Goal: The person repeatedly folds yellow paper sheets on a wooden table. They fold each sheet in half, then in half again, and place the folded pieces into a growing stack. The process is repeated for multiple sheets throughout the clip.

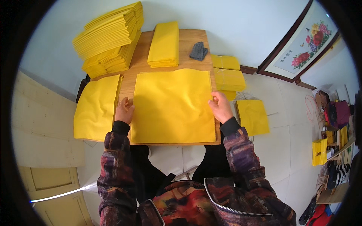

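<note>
A large square yellow fabric sheet lies flat in front of me on the wooden table, covering most of its near half. My right hand is at the sheet's right edge, thumb and forefinger closed around it. Beside the left edge is my left hand, its fingers loosely bent and apart, with nothing visible in them. Just left of that hand, a stack of yellow fabric pieces overhangs the table's left side. Further back lies a narrower folded yellow stack.
Tall piles of folded yellow fabric fill the table's far left corner. A dark grey cloth rests at the back right of the wooden table. Yellow bundles and another yellow stack stand right of the table. Shelves line the far right.
</note>
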Action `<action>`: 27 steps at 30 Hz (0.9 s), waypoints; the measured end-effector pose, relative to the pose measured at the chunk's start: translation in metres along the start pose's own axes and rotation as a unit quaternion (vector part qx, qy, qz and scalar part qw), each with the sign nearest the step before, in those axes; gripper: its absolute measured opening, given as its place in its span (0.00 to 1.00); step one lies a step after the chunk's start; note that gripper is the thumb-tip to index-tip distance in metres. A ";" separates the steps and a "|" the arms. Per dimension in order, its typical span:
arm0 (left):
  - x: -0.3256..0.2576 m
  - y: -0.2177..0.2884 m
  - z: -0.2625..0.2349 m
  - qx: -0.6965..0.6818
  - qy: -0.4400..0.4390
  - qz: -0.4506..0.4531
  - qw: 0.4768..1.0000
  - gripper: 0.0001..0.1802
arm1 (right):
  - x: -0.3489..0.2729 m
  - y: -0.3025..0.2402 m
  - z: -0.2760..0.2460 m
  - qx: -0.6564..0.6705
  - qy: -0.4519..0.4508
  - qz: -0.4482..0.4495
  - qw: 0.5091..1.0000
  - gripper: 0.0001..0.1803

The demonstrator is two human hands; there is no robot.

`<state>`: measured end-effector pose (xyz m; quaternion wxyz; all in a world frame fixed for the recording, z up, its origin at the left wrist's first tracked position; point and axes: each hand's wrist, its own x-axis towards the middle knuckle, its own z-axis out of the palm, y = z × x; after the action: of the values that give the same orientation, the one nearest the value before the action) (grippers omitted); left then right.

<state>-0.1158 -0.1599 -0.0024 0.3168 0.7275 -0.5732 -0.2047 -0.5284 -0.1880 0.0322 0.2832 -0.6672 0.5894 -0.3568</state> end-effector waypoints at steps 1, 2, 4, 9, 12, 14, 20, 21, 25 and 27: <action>0.005 0.004 0.005 -0.041 -0.009 -0.020 0.999 0.29 | 0.004 -0.001 0.000 -0.007 -0.022 0.035 0.999 0.20; 0.010 0.006 0.010 -0.079 -0.020 -0.049 0.995 0.29 | 0.006 -0.002 0.004 -0.051 -0.013 0.022 0.998 0.20; 0.016 0.010 0.020 -0.063 -0.027 -0.042 0.997 0.30 | 0.004 -0.003 0.010 -0.111 -0.017 -0.044 0.993 0.19; 0.019 0.018 0.029 0.047 0.028 -0.010 0.998 0.30 | -0.003 0.001 0.017 -0.086 0.044 -0.072 0.993 0.19; 0.011 0.028 0.020 0.064 0.003 -0.055 0.996 0.28 | -0.004 0.003 0.013 -0.091 0.010 -0.051 0.995 0.19; 0.001 0.037 0.017 0.067 -0.004 -0.056 0.996 0.27 | -0.006 0.002 0.011 -0.110 -0.006 -0.070 0.991 0.19; -0.036 0.078 0.032 0.219 0.056 0.115 0.967 0.25 | -0.017 -0.009 0.018 -0.195 -0.022 -0.145 0.970 0.19; -0.040 0.087 0.037 0.248 0.026 0.144 0.958 0.25 | -0.017 -0.010 0.020 -0.210 -0.034 -0.144 0.966 0.19; -0.046 0.118 0.065 0.224 -0.053 0.214 0.949 0.25 | -0.018 -0.012 0.023 -0.223 -0.030 -0.136 0.965 0.20; -0.043 0.120 0.072 0.205 -0.082 0.215 0.951 0.25 | -0.019 -0.012 0.023 -0.230 -0.029 -0.146 0.962 0.20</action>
<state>-0.2589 -0.1521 0.0272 0.1488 0.6170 -0.7697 -0.0687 -0.5041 -0.1689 0.0256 0.0835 -0.8033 0.5432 -0.2294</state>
